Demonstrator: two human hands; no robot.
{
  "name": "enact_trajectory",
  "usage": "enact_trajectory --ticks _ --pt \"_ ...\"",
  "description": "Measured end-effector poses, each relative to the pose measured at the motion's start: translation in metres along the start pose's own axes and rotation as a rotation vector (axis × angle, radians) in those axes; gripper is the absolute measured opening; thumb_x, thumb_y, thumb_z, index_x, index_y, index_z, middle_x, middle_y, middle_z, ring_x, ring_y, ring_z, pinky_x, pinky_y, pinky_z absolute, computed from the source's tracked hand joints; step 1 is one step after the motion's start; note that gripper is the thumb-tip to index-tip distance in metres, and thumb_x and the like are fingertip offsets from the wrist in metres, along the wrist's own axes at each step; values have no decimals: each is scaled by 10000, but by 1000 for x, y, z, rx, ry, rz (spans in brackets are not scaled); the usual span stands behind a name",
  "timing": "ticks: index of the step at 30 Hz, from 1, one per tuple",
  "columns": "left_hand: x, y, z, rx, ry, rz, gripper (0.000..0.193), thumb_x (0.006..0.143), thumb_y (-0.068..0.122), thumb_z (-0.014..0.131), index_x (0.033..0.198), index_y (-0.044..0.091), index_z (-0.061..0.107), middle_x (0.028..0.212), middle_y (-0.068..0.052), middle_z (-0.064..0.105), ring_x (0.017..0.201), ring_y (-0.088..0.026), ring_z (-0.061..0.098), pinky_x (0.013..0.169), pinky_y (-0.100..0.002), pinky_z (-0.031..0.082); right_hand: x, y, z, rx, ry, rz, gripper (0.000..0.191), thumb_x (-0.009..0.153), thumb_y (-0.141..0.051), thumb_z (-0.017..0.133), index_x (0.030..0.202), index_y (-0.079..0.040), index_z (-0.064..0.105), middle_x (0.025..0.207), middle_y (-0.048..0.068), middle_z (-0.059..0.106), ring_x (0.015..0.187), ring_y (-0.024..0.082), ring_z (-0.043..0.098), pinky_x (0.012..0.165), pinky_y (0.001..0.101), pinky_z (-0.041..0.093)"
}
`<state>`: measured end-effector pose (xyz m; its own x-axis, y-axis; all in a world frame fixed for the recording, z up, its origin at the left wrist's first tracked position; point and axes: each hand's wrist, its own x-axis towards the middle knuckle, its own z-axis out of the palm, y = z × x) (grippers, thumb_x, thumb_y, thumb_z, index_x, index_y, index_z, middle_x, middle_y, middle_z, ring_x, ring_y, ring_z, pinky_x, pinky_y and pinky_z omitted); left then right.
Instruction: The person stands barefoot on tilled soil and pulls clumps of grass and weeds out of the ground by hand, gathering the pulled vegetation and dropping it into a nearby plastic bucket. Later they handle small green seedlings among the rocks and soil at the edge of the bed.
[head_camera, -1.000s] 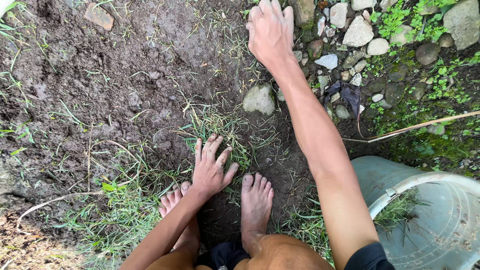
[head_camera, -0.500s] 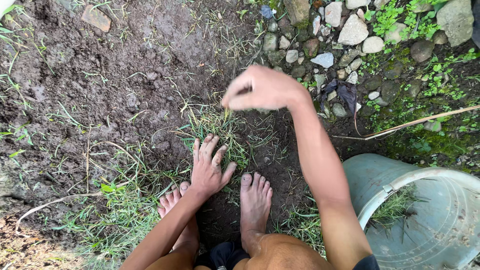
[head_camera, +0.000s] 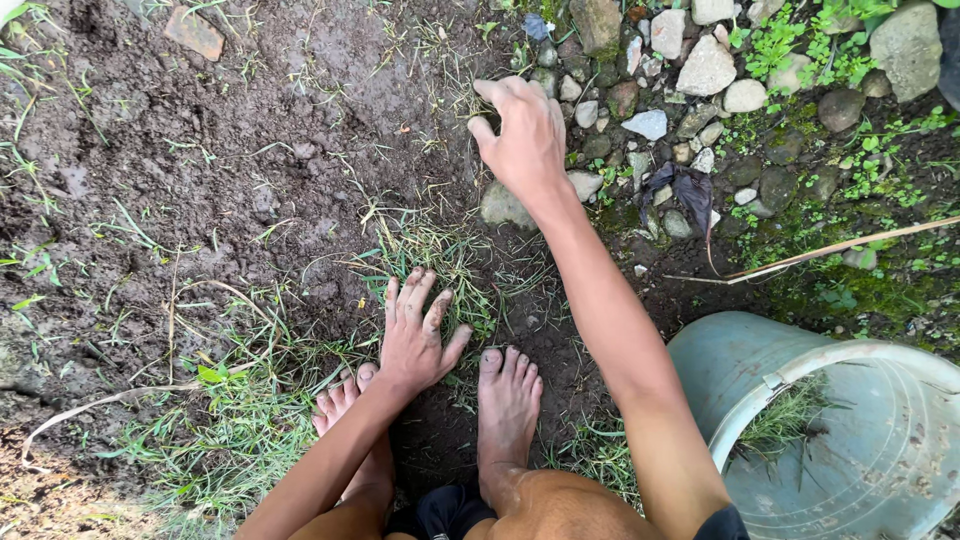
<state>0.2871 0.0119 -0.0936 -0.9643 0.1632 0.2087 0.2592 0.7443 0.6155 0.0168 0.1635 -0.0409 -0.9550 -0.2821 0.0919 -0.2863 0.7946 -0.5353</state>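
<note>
My left hand (head_camera: 415, 335) lies flat, fingers spread, on a patch of thin green grass (head_camera: 440, 255) just in front of my bare feet (head_camera: 507, 400). My right hand (head_camera: 525, 140) reaches further ahead, down at the muddy soil beside a grey stone (head_camera: 503, 207). Its fingers and thumb are curled together around a few thin grass blades (head_camera: 468, 98) at the edge of the stones. What lies under its palm is hidden.
A pale blue-green bucket (head_camera: 740, 360) with cut grass inside stands at the lower right. A bed of grey and white stones (head_camera: 705, 65) with small weeds fills the upper right. A thin stick (head_camera: 850, 245) lies above the bucket. Dark wet soil (head_camera: 200, 150) spreads left.
My right hand came back from the far stones, passed over the grass patch, and now sits lower by the grey stone with fingers curled. My left hand has stayed in place.
</note>
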Motion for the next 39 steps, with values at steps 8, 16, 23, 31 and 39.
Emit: enact_trajectory --ticks 8,16,23,31,39 --pt "1 1 -1 13 -43 -31 671 940 402 708 1469 108 416 1530 -208 405 1490 -407 341 1261 -644 171 17 6 12 -159 -39 -74 440 807 -216 846 1218 -92 747 1076 78 667 999 265 604 907 444 447" --pt "2 2 -3 35 -120 -73 668 927 429 695 1458 107 448 1512 -213 415 1472 -409 344 1247 -635 161 31 11 -3 -268 -225 -63 90 829 -132 795 917 -121 778 988 88 679 1024 271 607 908 464 424" --pt "1 1 -2 55 -140 -78 658 926 440 689 1455 127 453 1494 -213 427 1468 -406 344 1246 -632 152 28 9 -23 -94 -123 -254 376 771 -116 843 1131 -77 744 1082 99 608 1054 294 590 922 468 426" --pt "1 1 -2 55 -153 -85 646 932 450 673 1443 112 468 1500 -215 427 1474 -402 339 1250 -628 149 22 8 -14 -143 -99 -284 329 808 -102 813 1128 -64 749 1068 82 599 1066 271 582 876 434 434" --pt "2 3 -3 47 -149 -96 639 935 435 676 1435 89 480 1493 -212 434 1468 -401 345 1242 -632 157 23 8 -9 -186 -128 -240 289 810 -80 781 1096 -61 750 1036 82 593 1021 260 576 859 428 423"
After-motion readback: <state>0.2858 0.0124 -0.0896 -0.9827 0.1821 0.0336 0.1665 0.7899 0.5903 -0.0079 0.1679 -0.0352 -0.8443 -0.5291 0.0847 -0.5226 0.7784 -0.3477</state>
